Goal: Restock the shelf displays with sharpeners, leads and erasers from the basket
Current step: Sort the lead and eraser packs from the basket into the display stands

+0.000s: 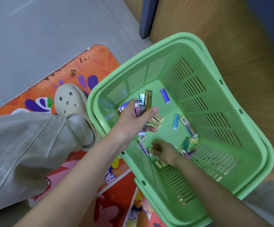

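A green plastic basket (215, 46) sits on the floor with several small lead cases and erasers scattered on its bottom. My left hand (133, 122) hovers over the basket and grips a fanned bunch of slim lead cases (145, 104), purple, gold and blue. My right hand (163, 150) is down at the basket floor near the front wall, its fingers curled over small yellowish erasers (159, 163). Loose blue lead cases (165, 95) and a yellow eraser (193, 140) lie further in.
My leg in beige trousers and a cream clog (70, 102) stand on an orange printed floor mat (92, 63) left of the basket. A wooden shelf base (231, 30) with a dark blue post (147, 17) rises behind the basket. Grey floor lies at the upper left.
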Motion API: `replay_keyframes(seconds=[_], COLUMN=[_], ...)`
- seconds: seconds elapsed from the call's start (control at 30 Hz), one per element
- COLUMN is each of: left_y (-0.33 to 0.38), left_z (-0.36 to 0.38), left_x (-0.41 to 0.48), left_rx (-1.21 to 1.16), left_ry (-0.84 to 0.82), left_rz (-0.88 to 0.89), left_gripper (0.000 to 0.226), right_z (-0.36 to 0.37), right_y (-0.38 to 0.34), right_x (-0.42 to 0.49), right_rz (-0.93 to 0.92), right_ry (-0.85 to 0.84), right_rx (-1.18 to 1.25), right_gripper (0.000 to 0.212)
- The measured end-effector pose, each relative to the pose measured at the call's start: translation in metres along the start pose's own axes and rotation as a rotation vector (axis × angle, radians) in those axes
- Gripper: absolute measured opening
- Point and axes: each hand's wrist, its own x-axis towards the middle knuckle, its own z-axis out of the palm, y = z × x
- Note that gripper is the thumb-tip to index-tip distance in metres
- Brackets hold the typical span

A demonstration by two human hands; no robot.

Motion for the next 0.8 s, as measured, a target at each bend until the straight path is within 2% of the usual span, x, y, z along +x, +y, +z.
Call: replay_keyframes(seconds=[0.27, 0.43, 0.5, 0.73, 0.8], left_y=[0.0, 0.003, 0.007, 0.011, 0.009], left_z=[-0.006, -0.004, -0.002, -0.008, -0.01], left_x=[-0.003, -0.012, -0.021, -0.037, -0.043], left_rx=[0.018, 0.038, 0.055, 0.075, 0.084], left_ry=[0.006, 0.01, -0.008, -0.005, -0.009], left_rz=[-0.004, 0.003, 0.019, 0.061, 0.061], left_gripper=[0.032, 0.029, 0.031, 0.032, 0.032], right_z=[0.01, 0.006, 0.014, 0.016, 0.021], right_y=[0.002, -0.001, -0.002, 0.003, 0.003], right_x=[0.011, 0.01, 0.004, 0.002, -0.002], right_rz=[0.002, 0.036, 0.059, 0.064, 0.071], right_ry=[0.062, -0.041, -0.007, 0.125, 0.128], right_rx=[-0.087, -0.105, -0.071, -0.084, -0.092], right_gripper=[0.026, 0.044, 0.045, 0.02, 0.023])
